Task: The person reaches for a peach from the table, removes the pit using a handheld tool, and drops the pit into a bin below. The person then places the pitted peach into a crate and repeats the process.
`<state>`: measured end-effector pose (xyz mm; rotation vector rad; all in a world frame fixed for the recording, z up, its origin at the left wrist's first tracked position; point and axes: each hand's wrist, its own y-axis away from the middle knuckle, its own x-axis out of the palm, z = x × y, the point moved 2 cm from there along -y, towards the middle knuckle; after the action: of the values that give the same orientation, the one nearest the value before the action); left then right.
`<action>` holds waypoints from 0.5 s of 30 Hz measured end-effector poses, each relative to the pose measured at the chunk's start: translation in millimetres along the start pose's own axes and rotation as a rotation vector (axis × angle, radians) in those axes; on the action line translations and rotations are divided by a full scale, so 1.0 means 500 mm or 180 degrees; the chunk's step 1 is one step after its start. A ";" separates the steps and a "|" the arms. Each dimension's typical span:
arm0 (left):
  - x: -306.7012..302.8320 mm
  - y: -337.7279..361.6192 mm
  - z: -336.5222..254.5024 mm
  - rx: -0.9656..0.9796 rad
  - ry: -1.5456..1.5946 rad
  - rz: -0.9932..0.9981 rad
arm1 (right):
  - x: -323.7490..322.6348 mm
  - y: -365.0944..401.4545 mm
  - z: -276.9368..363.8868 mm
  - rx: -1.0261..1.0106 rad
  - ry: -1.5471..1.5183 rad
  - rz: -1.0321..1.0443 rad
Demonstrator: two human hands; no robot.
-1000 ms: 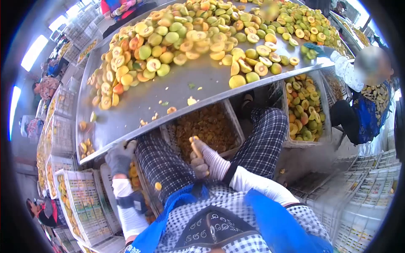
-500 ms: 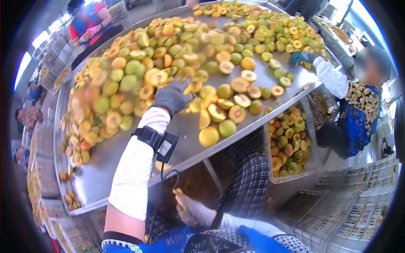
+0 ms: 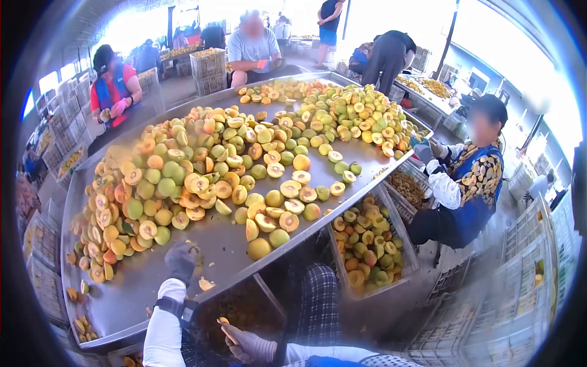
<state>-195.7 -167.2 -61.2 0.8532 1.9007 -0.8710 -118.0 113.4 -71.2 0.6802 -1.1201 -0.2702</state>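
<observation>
Halved and whole apricots (image 3: 165, 186) lie heaped on a large metal table (image 3: 220, 257). My left hand (image 3: 181, 262), in a dark grey glove, is low over the bare metal at the near side of the heap. Its fingers are curled, and what they hold, if anything, is hard to make out. An apricot piece (image 3: 206, 284) lies near it by the table edge. My right hand (image 3: 247, 344), in a pale glove, is below the edge above my lap, closed on a small slim thing with an orange tip (image 3: 224, 320).
A crate of apricot halves (image 3: 369, 241) stands right of my knee. Under the table edge sits a dark container (image 3: 244, 303). A co-worker (image 3: 474, 177) sits at the right, with others across the table. Stacked plastic crates (image 3: 507, 293) stand lower right.
My left hand has drawn back from the apricot halves toward the near left of the table. My right hand stays below the edge with its slim thing. The view has tilted up.
</observation>
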 end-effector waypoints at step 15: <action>-0.226 0.392 -0.177 -0.0072 0.3057 -0.0123 | 0.123 0.067 0.056 -0.1754 0.0883 -0.0465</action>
<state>-26.4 -16.7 27.0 1.3767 2.7289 -0.4674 -120.7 96.7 2.4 0.2935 -0.6843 -0.5666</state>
